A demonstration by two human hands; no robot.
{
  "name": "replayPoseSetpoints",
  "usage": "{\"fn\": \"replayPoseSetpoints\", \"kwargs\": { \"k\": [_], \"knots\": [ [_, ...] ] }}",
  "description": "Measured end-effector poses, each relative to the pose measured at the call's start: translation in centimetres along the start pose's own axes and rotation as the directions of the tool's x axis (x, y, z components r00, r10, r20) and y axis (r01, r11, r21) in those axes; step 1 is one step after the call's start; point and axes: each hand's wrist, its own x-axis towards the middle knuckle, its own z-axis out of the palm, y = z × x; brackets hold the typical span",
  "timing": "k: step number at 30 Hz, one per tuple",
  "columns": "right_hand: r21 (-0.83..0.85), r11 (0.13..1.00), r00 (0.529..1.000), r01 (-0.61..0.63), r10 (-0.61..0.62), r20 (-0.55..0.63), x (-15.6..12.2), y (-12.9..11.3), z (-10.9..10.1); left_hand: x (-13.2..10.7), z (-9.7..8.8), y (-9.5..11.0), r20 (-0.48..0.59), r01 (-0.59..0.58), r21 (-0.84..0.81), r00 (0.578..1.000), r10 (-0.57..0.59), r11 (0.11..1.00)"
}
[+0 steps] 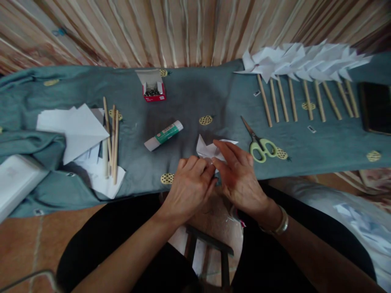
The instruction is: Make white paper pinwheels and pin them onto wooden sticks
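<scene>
Left hand [192, 183] and right hand [240, 179] partly hide seemingly folded white paper [204, 150].

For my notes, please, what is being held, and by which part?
The left hand and right hand hold folded white paper mainly by its near side.

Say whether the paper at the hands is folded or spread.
Partly folded: the paper has a pointed flap jutting out at its left. The fingers cover the near part, so its full shape cannot be told.
</scene>
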Motion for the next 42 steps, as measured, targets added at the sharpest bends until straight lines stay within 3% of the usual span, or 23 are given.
{"fn": "replayPoseSetpoints", "kwargs": {
  "k": [13, 23, 29, 35, 38, 42],
  "knots": [
    [-0.060, 0.998, 0.999, 0.033, -0.033, 0.007, -0.1, 0.1, -0.3, 0.1, -0.1, 0.1, -0.016, -0.013, 0.007, 1.000, 0.014, 1.000],
    [0.052, 0.998, 0.997, 0.025, -0.028, 0.066, 0.2, -0.3, 0.5, -0.1, -0.1, 0.0, -0.040, -0.025, 0.032, 0.999, 0.026, 0.999],
    [-0.058, 0.998, 0.999, 0.033, -0.031, 0.032, 0.2, -0.4, 0.5, 0.0, 0.0, 0.0, -0.057, -0.045, 0.028, 0.997, 0.047, 0.999],
    [-0.124, 0.992, 0.996, 0.038, -0.048, -0.074, 0.2, -0.7, -0.4, -0.2, -0.1, 0.1, -0.052, -0.042, 0.063, 0.998, 0.045, 0.997],
    [-0.064, 0.998, 0.991, -0.017, 0.009, -0.137, 0.2, 0.0, -1.4, -0.3, -0.2, 0.1, -0.027, -0.037, 0.053, 0.999, 0.038, 0.998],
    [0.088, 0.977, 0.965, -0.196, 0.208, -0.158, 0.2, 1.4, -2.1, -0.4, -0.2, -0.1, -0.014, -0.038, 0.025, 0.999, 0.039, 0.999]
  ]
}}
